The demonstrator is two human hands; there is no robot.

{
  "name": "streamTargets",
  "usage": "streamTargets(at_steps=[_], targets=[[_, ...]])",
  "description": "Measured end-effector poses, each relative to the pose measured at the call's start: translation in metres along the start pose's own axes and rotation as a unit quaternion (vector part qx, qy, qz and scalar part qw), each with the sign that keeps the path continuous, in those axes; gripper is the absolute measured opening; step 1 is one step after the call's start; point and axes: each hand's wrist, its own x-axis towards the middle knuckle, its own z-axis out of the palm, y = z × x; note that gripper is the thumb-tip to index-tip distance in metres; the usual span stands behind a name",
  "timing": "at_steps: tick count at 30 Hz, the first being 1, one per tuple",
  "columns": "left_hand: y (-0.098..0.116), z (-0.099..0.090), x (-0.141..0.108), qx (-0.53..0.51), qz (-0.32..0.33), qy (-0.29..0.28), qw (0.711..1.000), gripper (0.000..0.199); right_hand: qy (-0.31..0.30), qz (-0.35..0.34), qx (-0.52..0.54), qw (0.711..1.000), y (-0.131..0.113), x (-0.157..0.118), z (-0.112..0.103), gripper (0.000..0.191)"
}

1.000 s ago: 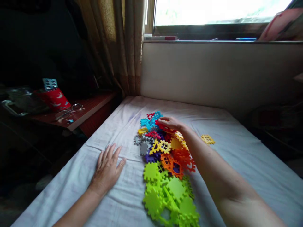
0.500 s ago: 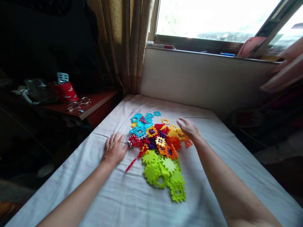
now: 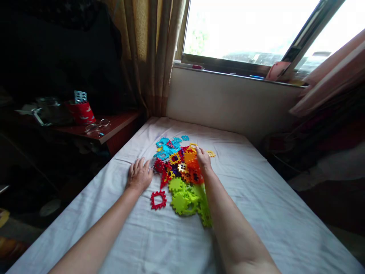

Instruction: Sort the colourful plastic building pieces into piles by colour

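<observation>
A heap of plastic gear-edged pieces lies on the bed sheet (image 3: 125,228). Blue pieces (image 3: 163,154) are at its back left, orange pieces (image 3: 194,169) at its right, and green pieces (image 3: 182,201) at the front. My left hand (image 3: 139,175) rests flat on the sheet, fingers spread, just left of the dark red pieces (image 3: 159,166). At the heap's right edge is my right hand (image 3: 203,159), against the yellow and orange pieces; its fingers are partly hidden, so its grip is unclear. A red square frame (image 3: 158,200) lies flat near the front left.
Left of the bed, a brown table (image 3: 114,127) holds glasses (image 3: 97,126), a red cup (image 3: 82,113) with a blister pack, and a clear jug. A wall (image 3: 211,99) and window stand behind the bed. One yellow piece (image 3: 211,153) lies right of my right hand.
My right hand has moved left, against the heap's yellow and orange pieces, which now lie closer together. The red frame now lies flat. My left hand has stayed in place, and the view has shifted slightly.
</observation>
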Motion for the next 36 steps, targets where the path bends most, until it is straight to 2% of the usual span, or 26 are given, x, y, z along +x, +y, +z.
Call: streamTargets(at_steps=[4, 6, 8, 11, 14, 15, 17, 19, 22, 25, 28, 30, 33, 35, 36], targets=[[-0.001, 0.001, 0.001, -0.024, 0.001, 0.017, 1.0, 0.047, -0.043, -0.014, 0.052, 0.998, -0.057, -0.014, 0.019, 0.052], [-0.002, 0.001, 0.002, -0.053, 0.0, 0.027, 0.998, 0.046, -0.074, -0.045, 0.053, 0.995, -0.077, -0.026, 0.012, 0.053], [-0.003, 0.0, 0.003, -0.079, -0.001, 0.028, 0.996, 0.046, -0.095, -0.078, 0.036, 0.992, -0.083, -0.041, -0.009, 0.055], [-0.004, -0.002, 0.004, -0.101, 0.006, 0.017, 0.995, 0.047, -0.12, -0.115, -0.043, 0.985, -0.063, -0.08, -0.06, 0.067], [-0.003, -0.005, 0.005, -0.116, 0.018, 0.003, 0.993, 0.05, -0.17, -0.085, -0.175, 0.966, -0.027, -0.137, -0.098, 0.093], [-0.003, -0.006, 0.005, -0.12, 0.022, -0.001, 0.993, 0.051, -0.193, -0.076, -0.207, 0.956, -0.016, -0.157, -0.102, 0.099], [-0.002, -0.008, 0.005, -0.127, 0.029, -0.007, 0.991, 0.052, -0.204, -0.07, -0.25, 0.944, -0.002, -0.19, -0.095, 0.109], [-0.002, -0.01, 0.004, -0.134, 0.038, -0.012, 0.99, 0.053, -0.157, -0.075, -0.258, 0.95, 0.002, -0.207, -0.074, 0.106], [-0.003, -0.01, 0.001, -0.143, 0.057, -0.022, 0.988, 0.05, -0.069, -0.072, -0.218, 0.971, -0.006, -0.201, -0.04, 0.091], [-0.006, -0.006, -0.005, -0.155, 0.077, -0.027, 0.985, 0.046, -0.002, -0.068, -0.15, 0.986, -0.022, -0.172, -0.016, 0.077], [-0.013, 0.001, -0.008, -0.166, 0.092, -0.031, 0.981, 0.044, 0.046, -0.067, -0.093, 0.992, -0.042, -0.141, 0.004, 0.074], [-0.019, 0.005, -0.008, -0.183, 0.096, -0.016, 0.978, 0.044, 0.053, -0.072, -0.067, 0.994, -0.058, -0.123, 0.019, 0.075], [-0.028, 0.008, -0.007, -0.263, 0.094, 0.074, 0.958, 0.049, 0.023, -0.058, -0.055, 0.997, -0.083, -0.101, 0.037, 0.075], [-0.03, 0.007, -0.009, -0.312, 0.098, 0.12, 0.938, 0.054, -0.017, -0.065, -0.055, 0.996, -0.093, -0.089, 0.04, 0.074], [-0.029, 0.006, -0.01, -0.32, 0.106, 0.119, 0.934, 0.057, -0.035, -0.084, -0.049, 0.995, -0.095, -0.083, 0.038, 0.071]])
